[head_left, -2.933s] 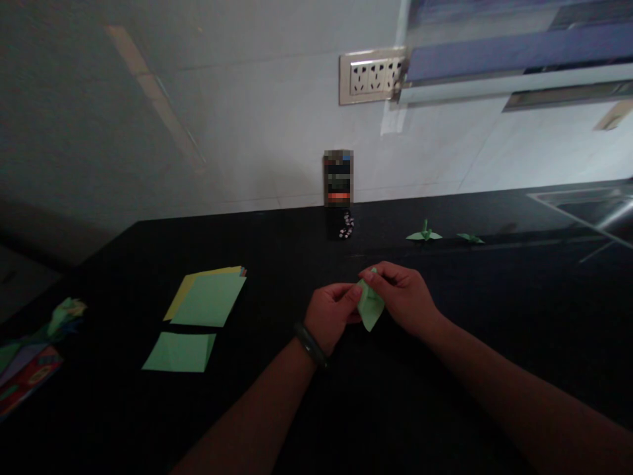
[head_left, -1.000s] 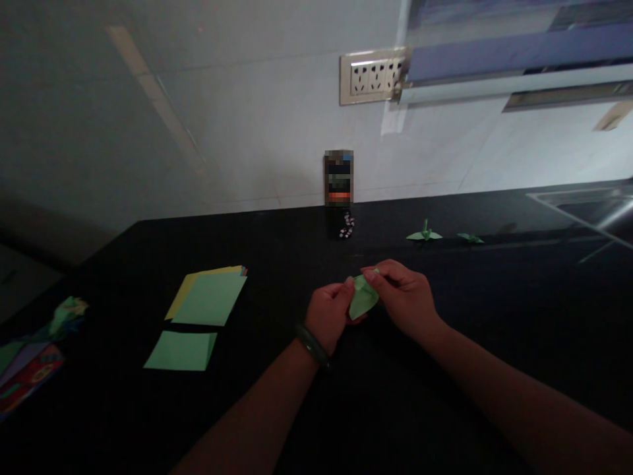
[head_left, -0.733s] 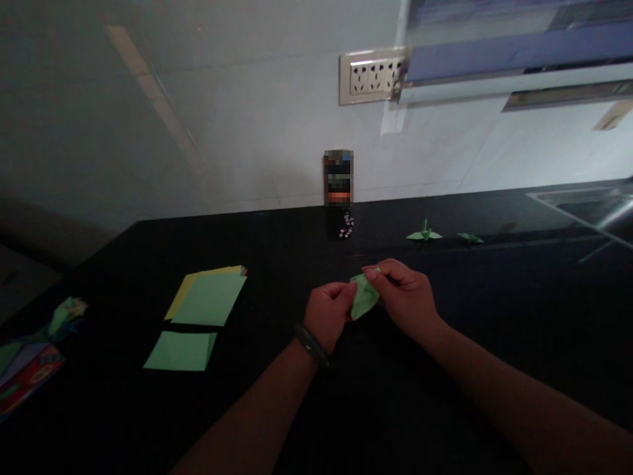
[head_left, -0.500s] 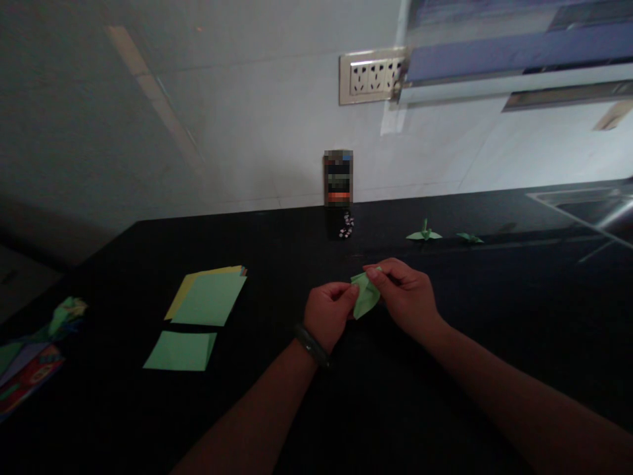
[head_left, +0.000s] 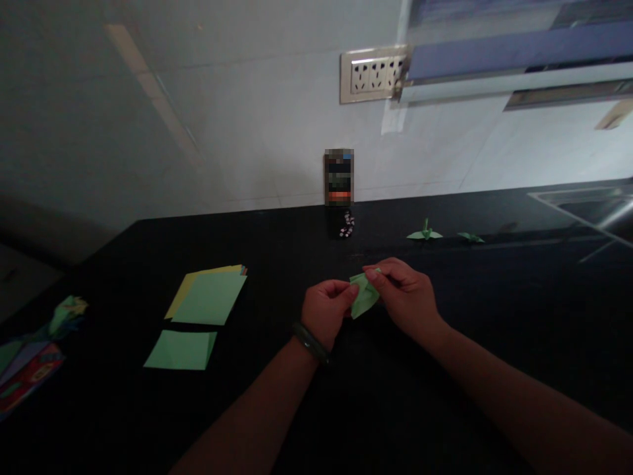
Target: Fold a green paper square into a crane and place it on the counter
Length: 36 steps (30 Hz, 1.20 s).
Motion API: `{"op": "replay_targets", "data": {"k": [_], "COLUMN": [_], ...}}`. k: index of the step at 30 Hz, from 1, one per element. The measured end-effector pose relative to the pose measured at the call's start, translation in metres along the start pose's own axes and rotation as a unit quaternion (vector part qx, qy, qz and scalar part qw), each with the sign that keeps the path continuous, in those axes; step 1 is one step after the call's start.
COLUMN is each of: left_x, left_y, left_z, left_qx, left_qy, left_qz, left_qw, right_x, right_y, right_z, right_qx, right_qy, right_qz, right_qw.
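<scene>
A small folded sheet of green origami paper [head_left: 363,298] is held up over the black counter, between my two hands. My left hand [head_left: 326,308], with a dark bangle on its wrist, pinches the paper's left edge between thumb and fingers. From the other side, my right hand [head_left: 403,290] grips the upper right corner, its thumb on top. The fingers behind the paper are hidden. Beyond my right hand stand a green paper crane [head_left: 424,233] and a smaller green folded piece [head_left: 471,237].
Left on the counter [head_left: 277,409] lie a stack of green and yellow paper [head_left: 210,299] and a creased green sheet [head_left: 180,350]. A red packet [head_left: 34,376] and crumpled paper [head_left: 68,310] are far left. A blurred phone-like object [head_left: 339,178] leans on the wall; a sink [head_left: 583,201] is right.
My left hand has shifted very slightly left, and the paper between my hands has tilted a little. My right hand keeps its grip almost unmoved.
</scene>
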<state>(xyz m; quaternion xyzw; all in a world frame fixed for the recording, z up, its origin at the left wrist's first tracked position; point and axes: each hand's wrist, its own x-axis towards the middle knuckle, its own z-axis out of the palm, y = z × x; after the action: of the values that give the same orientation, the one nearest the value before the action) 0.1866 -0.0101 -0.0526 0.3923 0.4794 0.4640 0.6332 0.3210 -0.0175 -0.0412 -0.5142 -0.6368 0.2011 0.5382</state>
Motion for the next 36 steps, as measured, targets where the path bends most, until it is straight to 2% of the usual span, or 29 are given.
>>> {"op": "replay_targets", "data": {"k": [4,13,19,22,36], "left_x": [-0.001,0.001,-0.005,-0.006,-0.006], "left_y": [0.002,-0.002,0.004,0.005,0.009], "left_z": [0.001,-0.001,0.001,0.001,0.004], "left_qx": [-0.029,0.018,0.001,-0.003,0.074], "left_qy": [-0.014,0.001,-0.090,-0.108,-0.069], "left_qz": [-0.031,-0.002,-0.108,-0.136,-0.126], "left_qw": [0.999,1.000,0.990,0.985,0.987], "right_x": [0.000,0.000,0.001,0.001,-0.001], "right_y": [0.002,0.000,-0.001,0.000,-0.001], "right_z": [0.000,0.001,0.000,0.000,0.001], "right_qx": [-0.002,-0.004,-0.009,-0.005,-0.010], "right_qy": [0.002,0.006,0.034,0.037,0.040], "right_qz": [0.002,0.004,0.005,0.000,-0.003], "right_qw": [1.000,1.000,0.999,0.999,0.999]}}
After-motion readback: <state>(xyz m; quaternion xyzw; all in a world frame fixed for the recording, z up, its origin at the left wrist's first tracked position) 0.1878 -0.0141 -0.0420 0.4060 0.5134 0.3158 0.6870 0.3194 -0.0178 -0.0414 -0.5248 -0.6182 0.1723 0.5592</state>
